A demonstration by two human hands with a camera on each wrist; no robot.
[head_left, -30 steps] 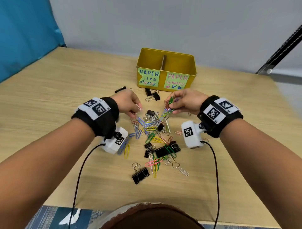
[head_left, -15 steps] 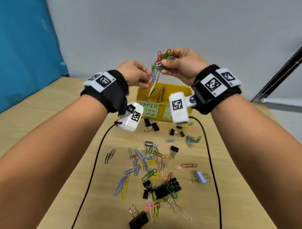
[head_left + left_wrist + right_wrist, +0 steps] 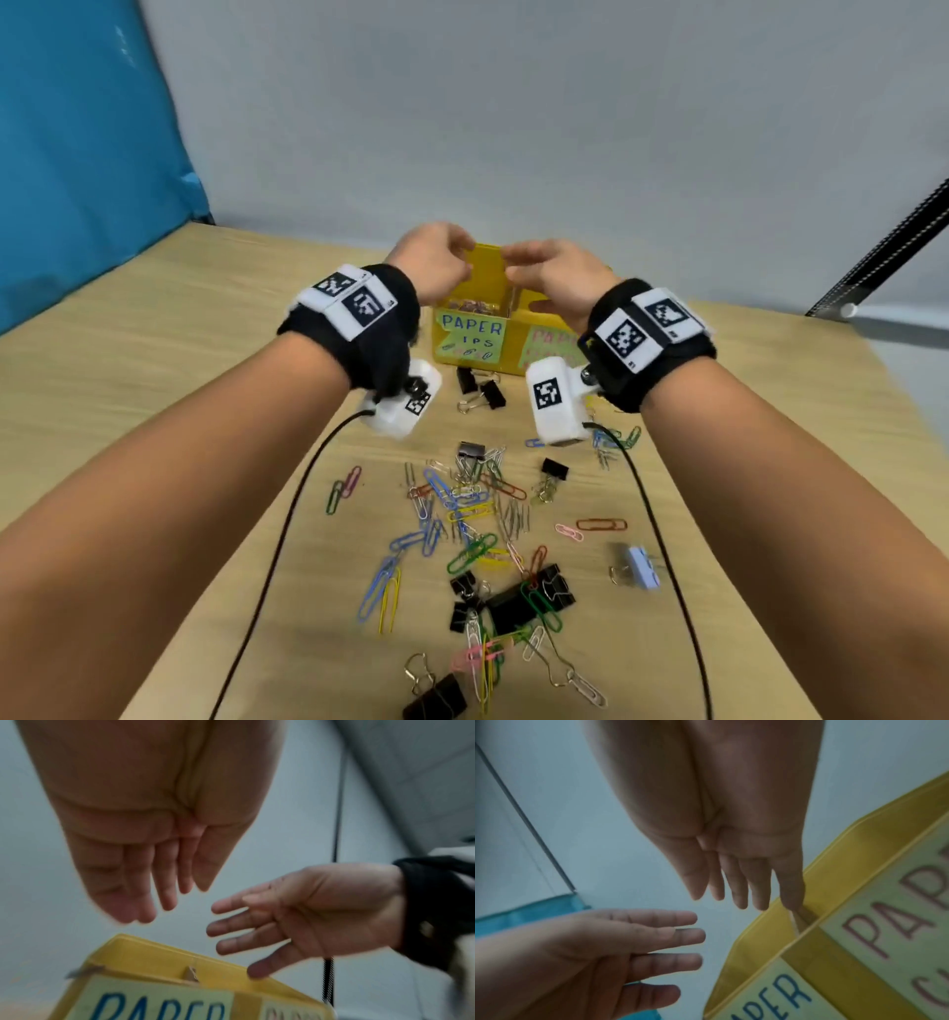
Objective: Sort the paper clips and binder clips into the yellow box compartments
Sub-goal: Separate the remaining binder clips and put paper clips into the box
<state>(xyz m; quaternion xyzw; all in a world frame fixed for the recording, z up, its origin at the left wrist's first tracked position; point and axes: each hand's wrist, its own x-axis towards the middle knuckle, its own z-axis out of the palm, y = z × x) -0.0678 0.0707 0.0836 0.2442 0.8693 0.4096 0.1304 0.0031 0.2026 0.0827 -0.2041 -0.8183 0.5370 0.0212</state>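
Note:
Both hands hover over the yellow box (image 3: 464, 354), which stands at the table's far side with two paper labels on its front. My left hand (image 3: 436, 262) and right hand (image 3: 544, 270) face each other above the left compartment, fingers straight and spread, holding nothing. The wrist views show the same: left hand (image 3: 144, 882) and right hand (image 3: 734, 878) are empty, with the box (image 3: 159, 953) (image 3: 762, 947) just below. Colourful paper clips (image 3: 475, 307) lie inside the left compartment. A mixed pile of paper clips (image 3: 462, 509) and black binder clips (image 3: 529, 596) lies on the table nearer me.
Two black binder clips (image 3: 480, 390) lie just before the box. A pale blue binder clip (image 3: 639, 565) sits at the right, another black one (image 3: 436, 694) at the near edge. Wrist camera cables trail across the wooden table (image 3: 154, 360). A blue panel (image 3: 77, 154) stands at the left.
A second ago both hands picked paper clips from the pile, then raised a bunch above the box. Now both hands are spread and empty over the left compartment; the bunch is gone from them.

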